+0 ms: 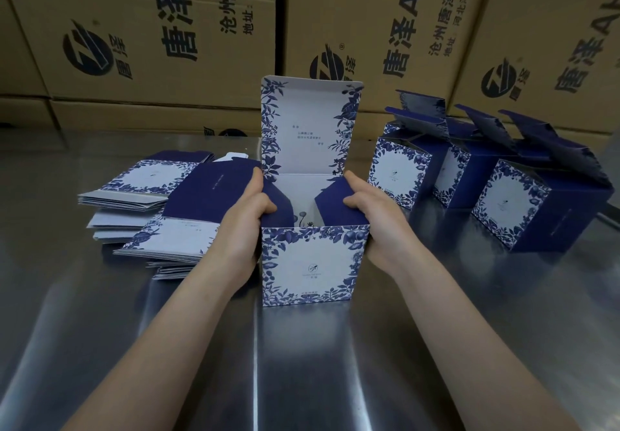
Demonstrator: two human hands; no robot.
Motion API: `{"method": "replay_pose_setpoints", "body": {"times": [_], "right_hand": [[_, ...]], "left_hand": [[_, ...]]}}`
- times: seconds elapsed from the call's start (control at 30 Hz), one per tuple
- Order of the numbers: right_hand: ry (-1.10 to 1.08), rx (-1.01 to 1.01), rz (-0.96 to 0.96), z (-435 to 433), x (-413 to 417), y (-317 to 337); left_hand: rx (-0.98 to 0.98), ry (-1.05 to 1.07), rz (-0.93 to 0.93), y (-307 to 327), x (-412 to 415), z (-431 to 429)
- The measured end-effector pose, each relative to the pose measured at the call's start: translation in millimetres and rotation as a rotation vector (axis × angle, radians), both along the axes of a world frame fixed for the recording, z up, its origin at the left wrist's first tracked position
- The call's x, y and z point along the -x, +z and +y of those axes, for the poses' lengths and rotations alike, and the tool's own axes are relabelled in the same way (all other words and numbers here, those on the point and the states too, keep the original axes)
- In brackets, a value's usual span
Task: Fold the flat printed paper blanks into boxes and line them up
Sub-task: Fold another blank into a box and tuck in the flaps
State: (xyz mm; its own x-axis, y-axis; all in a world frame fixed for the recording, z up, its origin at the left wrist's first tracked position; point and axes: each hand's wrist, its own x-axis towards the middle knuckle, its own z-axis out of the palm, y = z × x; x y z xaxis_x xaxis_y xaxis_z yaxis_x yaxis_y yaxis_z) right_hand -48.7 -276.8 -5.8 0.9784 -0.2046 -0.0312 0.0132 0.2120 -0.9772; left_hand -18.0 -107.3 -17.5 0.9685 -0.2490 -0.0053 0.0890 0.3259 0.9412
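A blue-and-white floral box (310,266) stands upright on the steel table at centre, its lid flap raised at the back. My left hand (243,226) grips its left side, thumb pressing the dark blue side flap inward. My right hand (372,219) grips the right side the same way, thumb on the right flap. A fanned stack of flat printed blanks (151,202) lies to the left. Three folded boxes (399,172) (453,175) (523,209) stand in a row at the right, lids open.
The steel table (335,363) has a seam running toward me under the box. Large brown cartons (167,28) with black print form a wall along the table's far edge.
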Motion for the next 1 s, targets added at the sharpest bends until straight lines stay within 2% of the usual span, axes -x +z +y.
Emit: {"method": "replay_pose_setpoints", "body": {"times": [0.2,0.63,0.87,1.0], "right_hand": [[0.048,0.038,0.007,-3.0,0.4,-0.4],[0.063,0.152,-0.205,-9.1,-0.9,1.7],[-0.126,0.115,-0.243,-8.2,-6.5,-5.0],[-0.139,0.079,-0.221,-10.4,-10.6,-5.7]], "left_hand": [[0.029,0.004,-0.018,-0.4,-0.3,0.3],[0.089,0.066,-0.226,-4.7,-8.3,3.5],[0.102,0.149,-0.233,-6.0,-11.4,-0.8],[0.093,0.19,-0.229,-6.1,-12.9,-3.6]]}}
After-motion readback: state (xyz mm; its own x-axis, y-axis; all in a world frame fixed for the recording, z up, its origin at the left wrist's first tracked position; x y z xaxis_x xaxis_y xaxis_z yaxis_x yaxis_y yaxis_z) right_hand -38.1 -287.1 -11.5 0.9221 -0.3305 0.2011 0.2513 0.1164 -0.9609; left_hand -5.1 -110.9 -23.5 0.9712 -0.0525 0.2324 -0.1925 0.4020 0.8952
